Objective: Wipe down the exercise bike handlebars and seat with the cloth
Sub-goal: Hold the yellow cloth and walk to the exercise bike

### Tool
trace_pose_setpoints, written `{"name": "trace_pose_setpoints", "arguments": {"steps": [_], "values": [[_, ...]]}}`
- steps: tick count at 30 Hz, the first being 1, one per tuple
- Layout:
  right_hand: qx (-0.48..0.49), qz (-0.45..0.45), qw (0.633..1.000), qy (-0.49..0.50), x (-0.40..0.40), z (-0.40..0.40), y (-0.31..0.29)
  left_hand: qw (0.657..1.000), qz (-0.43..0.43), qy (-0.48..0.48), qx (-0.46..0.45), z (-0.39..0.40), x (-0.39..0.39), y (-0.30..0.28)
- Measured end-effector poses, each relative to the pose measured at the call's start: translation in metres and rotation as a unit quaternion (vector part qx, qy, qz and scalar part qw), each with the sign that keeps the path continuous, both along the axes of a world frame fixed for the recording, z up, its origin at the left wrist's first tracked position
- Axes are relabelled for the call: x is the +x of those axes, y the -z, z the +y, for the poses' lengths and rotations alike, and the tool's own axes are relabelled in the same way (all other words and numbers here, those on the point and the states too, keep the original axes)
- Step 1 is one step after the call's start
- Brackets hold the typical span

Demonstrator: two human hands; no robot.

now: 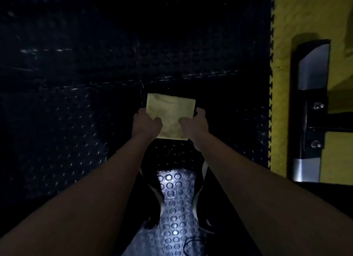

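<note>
A folded pale yellow square cloth [171,116] is pinched at its nine and three o'clock edges by the left hand [146,123] and right hand [195,122] over the black studded rubber floor [76,122], and should be kept flat for wiping, no bike being visible.

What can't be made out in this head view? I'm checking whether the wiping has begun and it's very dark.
- Exercise bike handlebars and seat: not identifiable; only a black and silver frame piece shows, cut off by the right edge.
- Fingers behind the cloth: hidden by it; left hand and right hand show only thumbs and knuckles.
- Studded black floor: mostly lost in darkness.
- Shoes: partly covered by the forearms.
</note>
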State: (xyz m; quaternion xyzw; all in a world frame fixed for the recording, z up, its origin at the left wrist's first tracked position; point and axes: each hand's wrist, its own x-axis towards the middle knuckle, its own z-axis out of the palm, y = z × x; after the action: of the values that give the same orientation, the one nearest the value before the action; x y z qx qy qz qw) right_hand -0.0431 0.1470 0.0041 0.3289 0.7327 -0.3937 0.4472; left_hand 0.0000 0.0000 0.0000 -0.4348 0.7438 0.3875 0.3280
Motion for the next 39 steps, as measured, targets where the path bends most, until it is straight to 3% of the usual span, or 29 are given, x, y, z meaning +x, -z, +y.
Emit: {"name": "trace_pose_setpoints", "arguments": {"steps": [5,10,13,16,18,22,25,33,39], "values": [[0.03,-0.002,0.999,0.04,-0.003,-0.002,0.017,0.998,-0.028,-0.027,-0.044,0.006,-0.005,0.018],[0.04,-0.054,0.998,0.011,-0.014,-0.006,0.02,0.996,-0.091,0.001,-0.002,-0.006,-0.012,0.028],[0.021,-0.033,0.999,0.01,-0.014,-0.011,0.005,0.997,-0.073,-0.004,0.008,-0.004,-0.012,0.008],[0.033,0.028,0.999,0.019,-0.012,-0.013,-0.038,0.997,-0.002,-0.072,0.023,0.003,-0.01,-0.041],[0.034,0.065,0.997,0.016,-0.012,-0.01,-0.08,0.995,0.049,-0.091,0.018,0.005,-0.008,-0.084],[-0.008,0.147,0.986,0.076,-0.009,0.005,-0.198,0.989,0.139,-0.037,0.015,-0.001,-0.006,-0.202],[-0.033,0.215,0.975,0.047,-0.01,0.015,-0.286,0.981,0.192,-0.023,0.022,-0.002,-0.011,-0.293],[-0.071,0.388,0.915,0.079,-0.062,0.023,-0.535,0.937,0.341,-0.074,0.017,0.021,-0.066,-0.559],[-0.11,0.442,0.884,0.106,-0.079,0.044,-0.689,0.908,0.416,-0.053,-0.015,0.046,-0.089,-0.706]]}}
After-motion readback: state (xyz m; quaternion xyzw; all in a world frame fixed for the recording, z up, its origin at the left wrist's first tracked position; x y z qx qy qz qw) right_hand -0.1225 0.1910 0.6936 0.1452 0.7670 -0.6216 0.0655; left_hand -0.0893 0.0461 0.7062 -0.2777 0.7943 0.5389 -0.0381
